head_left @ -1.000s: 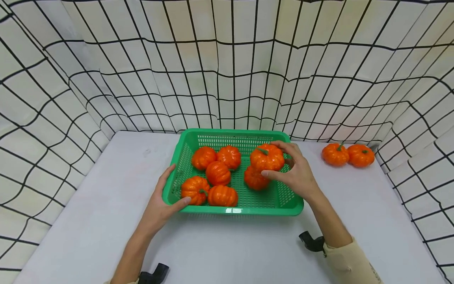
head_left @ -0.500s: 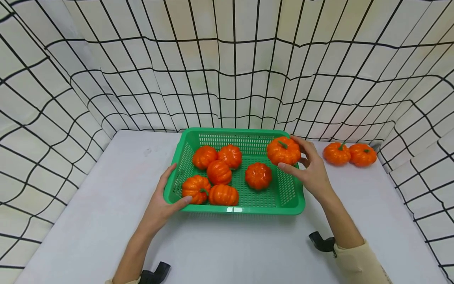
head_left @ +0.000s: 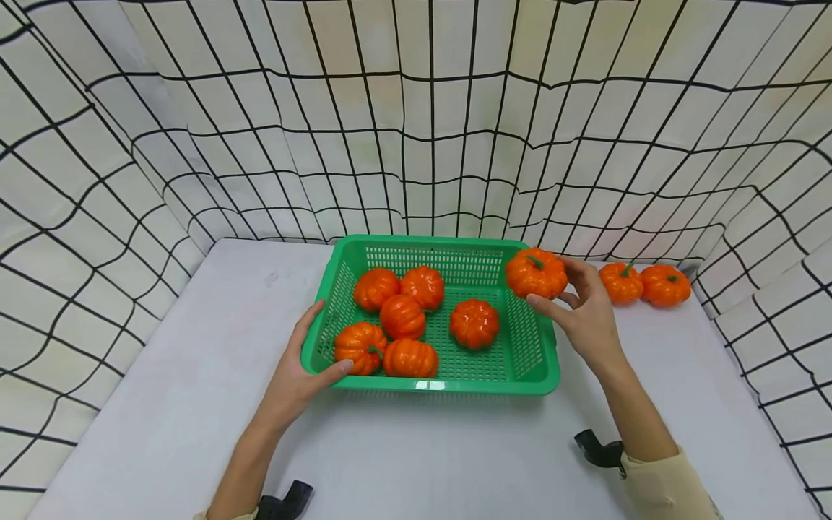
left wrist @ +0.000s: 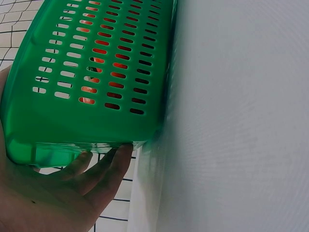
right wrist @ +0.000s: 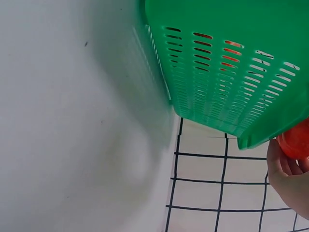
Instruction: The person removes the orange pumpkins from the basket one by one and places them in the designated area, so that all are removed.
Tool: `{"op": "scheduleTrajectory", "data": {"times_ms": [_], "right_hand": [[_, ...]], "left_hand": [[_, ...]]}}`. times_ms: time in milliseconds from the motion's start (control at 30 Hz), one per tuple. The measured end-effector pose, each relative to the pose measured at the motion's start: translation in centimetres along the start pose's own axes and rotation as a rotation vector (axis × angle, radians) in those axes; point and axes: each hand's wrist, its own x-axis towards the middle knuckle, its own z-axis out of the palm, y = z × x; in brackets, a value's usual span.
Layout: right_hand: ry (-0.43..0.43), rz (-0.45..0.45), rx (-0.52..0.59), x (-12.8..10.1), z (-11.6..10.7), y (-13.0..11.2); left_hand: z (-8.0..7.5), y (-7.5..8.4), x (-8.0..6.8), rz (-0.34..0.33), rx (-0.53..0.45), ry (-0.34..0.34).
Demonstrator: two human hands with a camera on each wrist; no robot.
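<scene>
A green plastic basket (head_left: pixel 429 386) with slotted walls stands on the white table. My left hand (head_left: pixel 289 379) grips its left end, thumb over the front rim and fingers along the outer wall; the left wrist view shows the fingers against that wall. Inside lie several small orange pumpkins, mostly on the left, with one pumpkin (head_left: pixel 474 323) apart to the right. Above the basket's back right corner my right hand (head_left: pixel 588 318) holds another pumpkin (head_left: pixel 536 274), thumb in front and fingers behind. In the right wrist view this pumpkin (right wrist: pixel 295 140) is partly cut off by the frame edge.
Two more orange pumpkins (head_left: pixel 664 286) sit side by side on the table at the back right, the nearer one partly behind my right hand. White walls with black wire grid (head_left: pixel 429 144) enclose the table at the back and both sides.
My right hand has moved right with the pumpkin, from over the lone pumpkin to the basket's back right corner, uncovering the lone one. My left hand stays on the basket.
</scene>
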Motion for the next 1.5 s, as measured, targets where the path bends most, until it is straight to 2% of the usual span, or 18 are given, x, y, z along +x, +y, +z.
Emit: {"op": "scheduleTrajectory", "data": {"times_ms": [233, 567, 867, 1067, 1300, 1500], "right_hand": [[0.046, 0.002, 0.026, 0.0, -0.6, 0.5], [0.161, 0.042, -0.054, -0.1, -1.3, 1.2], [0.255, 0.105, -0.005, 0.0, -1.9, 1.9], [0.263, 0.147, -0.012, 0.2, -2.3, 2.5], [0.280, 0.247, -0.123, 0.7, -2.9, 3.3], [0.271, 0.256, -0.135, 0.8, -3.1, 3.9]], "left_hand": [[0.1, -0.1, 0.0, -0.004, -0.003, 0.001], [0.0, -0.1, -0.1, -0.010, 0.005, 0.005], [0.1, -0.2, 0.0, 0.000, 0.000, 0.006], [0.1, -0.1, -0.1, -0.004, -0.006, 0.005], [0.0, -0.1, 0.0, 0.005, 0.012, 0.011], [0.0, -0.2, 0.0, 0.003, 0.010, 0.013]]}}
